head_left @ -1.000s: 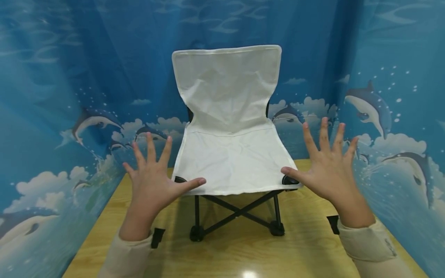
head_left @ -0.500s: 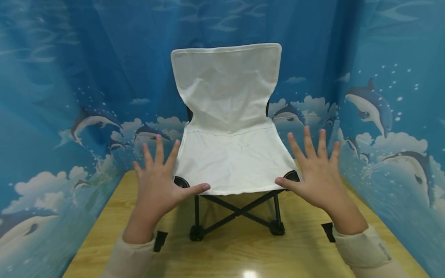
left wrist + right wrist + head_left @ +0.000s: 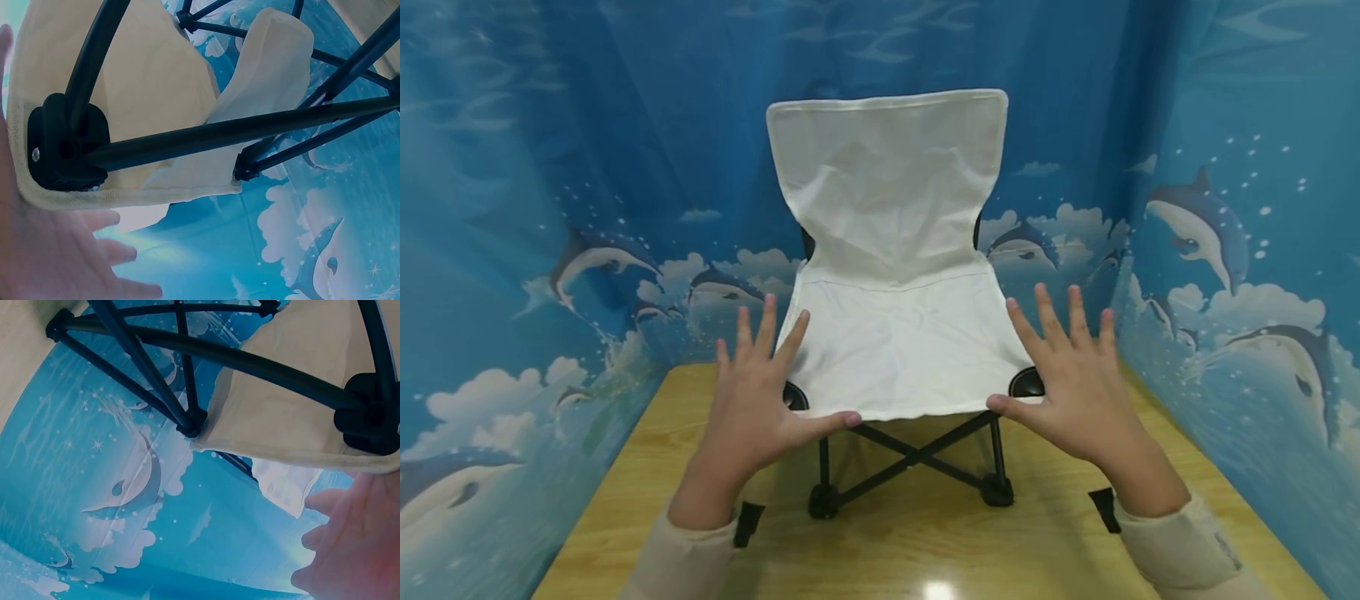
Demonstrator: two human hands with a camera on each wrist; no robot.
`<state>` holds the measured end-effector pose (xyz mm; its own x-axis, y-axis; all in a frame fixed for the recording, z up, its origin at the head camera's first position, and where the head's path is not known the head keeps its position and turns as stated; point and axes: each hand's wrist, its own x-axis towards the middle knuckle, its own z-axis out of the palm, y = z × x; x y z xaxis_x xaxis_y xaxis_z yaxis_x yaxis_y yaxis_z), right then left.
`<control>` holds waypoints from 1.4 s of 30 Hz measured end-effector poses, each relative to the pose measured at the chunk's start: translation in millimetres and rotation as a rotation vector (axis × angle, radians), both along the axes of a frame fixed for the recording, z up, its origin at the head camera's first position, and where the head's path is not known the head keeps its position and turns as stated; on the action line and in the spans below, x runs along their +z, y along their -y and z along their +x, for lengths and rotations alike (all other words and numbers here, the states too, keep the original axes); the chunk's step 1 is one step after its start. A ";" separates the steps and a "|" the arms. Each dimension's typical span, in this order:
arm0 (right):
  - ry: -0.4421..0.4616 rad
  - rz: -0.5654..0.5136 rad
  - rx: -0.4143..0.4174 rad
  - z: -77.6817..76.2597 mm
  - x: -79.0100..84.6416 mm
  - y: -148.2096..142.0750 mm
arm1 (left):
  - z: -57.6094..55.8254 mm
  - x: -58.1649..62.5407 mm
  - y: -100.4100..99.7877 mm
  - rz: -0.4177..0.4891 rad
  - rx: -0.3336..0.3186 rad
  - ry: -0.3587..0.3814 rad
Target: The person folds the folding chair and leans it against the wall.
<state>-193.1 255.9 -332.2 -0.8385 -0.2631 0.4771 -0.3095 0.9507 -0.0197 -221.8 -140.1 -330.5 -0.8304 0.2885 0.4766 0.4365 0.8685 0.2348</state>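
Note:
A white fabric folding chair with a black metal frame stands unfolded, facing me. My left hand is spread beside the seat's front left corner, its thumb reaching across the front edge in the head view. At the front right corner my right hand is spread likewise, thumb pointing inward. Neither hand grips anything. From below, the left wrist view shows a black corner bracket under the seat, with the left palm next to it. The right wrist view has the matching bracket and the right palm.
The chair's crossed legs end in black feet on a light wood-grain surface. Blue curtains printed with dolphins and clouds enclose the back and both sides. Black tabs stick out from the beige sleeves.
Both spread hands have moved inward, closer to the seat's front corners: the left toward the right, the right toward the left and slightly down. The chair stays in place.

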 end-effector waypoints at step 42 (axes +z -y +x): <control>-0.082 -0.244 0.442 -2.1 -23.3 6.4 | -6.4 -21.5 -1.8 0.096 -0.312 -0.218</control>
